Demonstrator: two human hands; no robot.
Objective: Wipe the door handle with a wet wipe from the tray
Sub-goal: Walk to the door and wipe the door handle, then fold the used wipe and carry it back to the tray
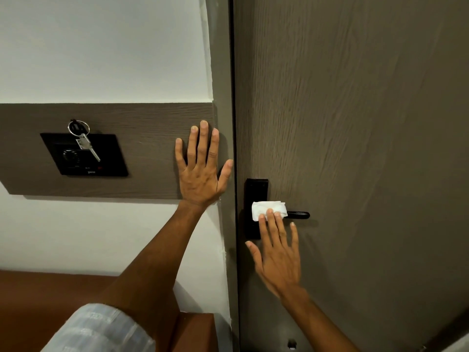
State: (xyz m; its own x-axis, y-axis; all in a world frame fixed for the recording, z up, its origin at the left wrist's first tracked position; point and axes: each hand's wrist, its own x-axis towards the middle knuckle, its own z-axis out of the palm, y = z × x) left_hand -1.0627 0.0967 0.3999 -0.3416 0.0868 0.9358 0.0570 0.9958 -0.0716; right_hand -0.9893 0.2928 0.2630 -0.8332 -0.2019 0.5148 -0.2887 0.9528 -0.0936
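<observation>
A black lever door handle (299, 214) on a black backplate (255, 191) sits at the left edge of a brown wood-grain door (355, 123). A white wet wipe (266, 209) is draped over the handle's inner part. My right hand (278, 252) reaches up from below with fingers spread, and its fingertips press the wipe against the handle. My left hand (201, 168) lies flat and open on the brown wall panel just left of the door frame, holding nothing. The tray is out of view.
A black switch plate (83, 154) with a dial is on the wall panel at left, and a key on a ring (85, 141) hangs over it. A brown padded surface (50, 295) is at the lower left. A door stop (291, 343) shows near the door's bottom.
</observation>
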